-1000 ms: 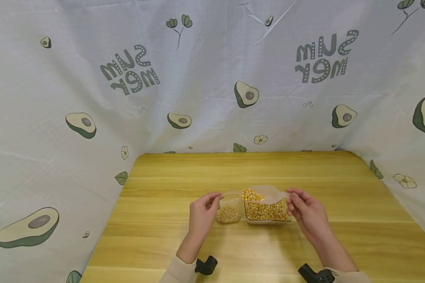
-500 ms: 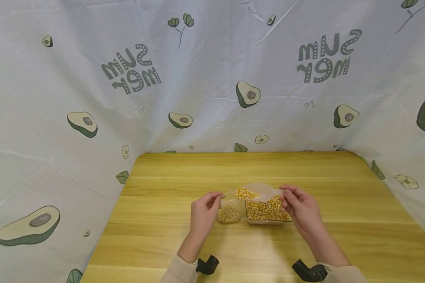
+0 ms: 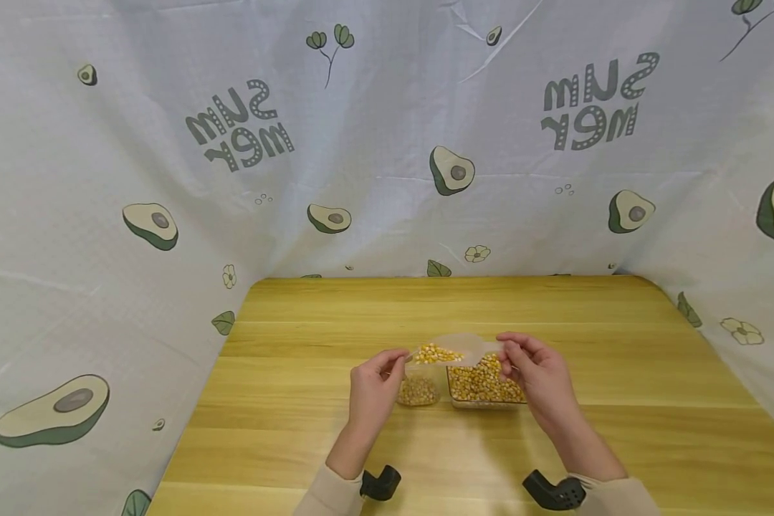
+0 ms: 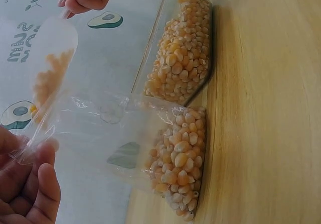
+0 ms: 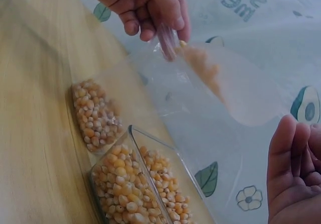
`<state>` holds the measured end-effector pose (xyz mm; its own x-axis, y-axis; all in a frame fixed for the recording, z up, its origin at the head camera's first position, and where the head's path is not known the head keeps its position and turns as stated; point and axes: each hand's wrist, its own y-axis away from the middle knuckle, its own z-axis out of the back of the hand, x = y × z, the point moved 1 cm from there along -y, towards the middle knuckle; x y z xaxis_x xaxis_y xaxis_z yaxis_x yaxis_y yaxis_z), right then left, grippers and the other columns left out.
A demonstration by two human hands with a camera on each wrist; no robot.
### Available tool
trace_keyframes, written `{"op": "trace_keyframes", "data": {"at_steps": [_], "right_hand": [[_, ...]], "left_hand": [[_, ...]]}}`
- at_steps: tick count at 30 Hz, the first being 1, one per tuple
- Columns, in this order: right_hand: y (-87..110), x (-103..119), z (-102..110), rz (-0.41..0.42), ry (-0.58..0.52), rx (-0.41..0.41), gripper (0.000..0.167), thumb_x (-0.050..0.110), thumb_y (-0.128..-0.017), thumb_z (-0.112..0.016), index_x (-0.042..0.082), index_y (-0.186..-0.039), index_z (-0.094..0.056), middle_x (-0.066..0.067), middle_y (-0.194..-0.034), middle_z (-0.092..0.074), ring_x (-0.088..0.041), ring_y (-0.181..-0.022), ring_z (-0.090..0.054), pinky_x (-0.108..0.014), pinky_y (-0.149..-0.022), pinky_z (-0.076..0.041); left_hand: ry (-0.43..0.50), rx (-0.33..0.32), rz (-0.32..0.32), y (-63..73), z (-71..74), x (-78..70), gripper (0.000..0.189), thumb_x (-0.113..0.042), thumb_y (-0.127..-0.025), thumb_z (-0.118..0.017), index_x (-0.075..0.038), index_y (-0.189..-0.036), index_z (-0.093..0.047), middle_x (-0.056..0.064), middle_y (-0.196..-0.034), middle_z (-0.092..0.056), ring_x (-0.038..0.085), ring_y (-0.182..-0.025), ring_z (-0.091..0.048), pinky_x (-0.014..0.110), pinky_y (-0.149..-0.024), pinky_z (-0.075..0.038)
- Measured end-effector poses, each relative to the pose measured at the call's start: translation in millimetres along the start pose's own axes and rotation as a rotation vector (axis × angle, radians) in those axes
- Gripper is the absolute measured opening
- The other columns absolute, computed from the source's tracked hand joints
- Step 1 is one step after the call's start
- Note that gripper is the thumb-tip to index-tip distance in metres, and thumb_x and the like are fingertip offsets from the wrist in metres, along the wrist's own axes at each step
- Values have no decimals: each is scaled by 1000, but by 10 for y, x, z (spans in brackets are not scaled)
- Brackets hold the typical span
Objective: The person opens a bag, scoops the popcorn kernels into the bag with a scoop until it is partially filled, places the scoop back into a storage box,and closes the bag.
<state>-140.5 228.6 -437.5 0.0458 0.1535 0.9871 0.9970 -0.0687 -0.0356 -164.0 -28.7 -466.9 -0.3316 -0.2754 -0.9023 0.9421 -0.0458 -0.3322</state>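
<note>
My left hand (image 3: 375, 387) pinches the top edge of a clear plastic bag (image 4: 95, 118). The bag stands upright on the table, with corn kernels (image 4: 180, 158) filling its bottom. In my right hand (image 3: 542, 376), fingers and thumb grip the handle of a translucent white scoop (image 3: 467, 345). Corn kernels (image 3: 435, 353) lie toward the scoop's front end, which overlaps the bag's mouth close to the left fingertips. Below the scoop, a glass container (image 3: 489, 405) of corn kernels sits right beside the bag.
The wooden table (image 3: 335, 308) extends around the bag and container. A pale curtain (image 3: 374, 129) printed with avocados and lettering rises behind the table and along both sides. A black wrist mount (image 3: 380, 484) sits on each forearm.
My right hand has moved left with the scoop, from over the glass container to the bag's mouth. The left hand keeps its pinch on the bag, almost in place.
</note>
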Motion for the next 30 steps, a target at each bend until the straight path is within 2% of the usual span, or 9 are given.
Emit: {"op": "trace_keyframes", "data": {"at_steps": [10, 17, 30], "right_hand": [[-10, 44, -44, 8, 27, -3, 35, 26, -101, -57, -3, -120, -59, 3, -84, -65, -7, -68, -59, -24, -63, -57], [-8, 99, -84, -2, 72, -12, 24, 27, -101, -58, 8, -114, -64, 3, -84, -65, -8, -68, -58, -26, -64, -57], [-36, 161, -128, 50, 179, -13, 25, 24, -102, -57, 3, -114, -65, 0, -84, -63, -7, -66, -57, -27, -60, -58]], "left_hand": [[-4, -1, 11, -7, -2, 6, 16, -9, -97, -64, -7, -104, -78, 9, -94, -79, 33, -69, -72, 14, -44, -39], [-3, 0, 11, -10, 0, 7, 16, -10, -97, -64, -8, -104, -78, 8, -94, -79, 33, -70, -71, 15, -45, -41], [-16, -19, 9, -12, -1, -21, 17, -10, -97, -63, -7, -106, -77, 8, -91, -79, 31, -69, -72, 16, -45, -41]]}}
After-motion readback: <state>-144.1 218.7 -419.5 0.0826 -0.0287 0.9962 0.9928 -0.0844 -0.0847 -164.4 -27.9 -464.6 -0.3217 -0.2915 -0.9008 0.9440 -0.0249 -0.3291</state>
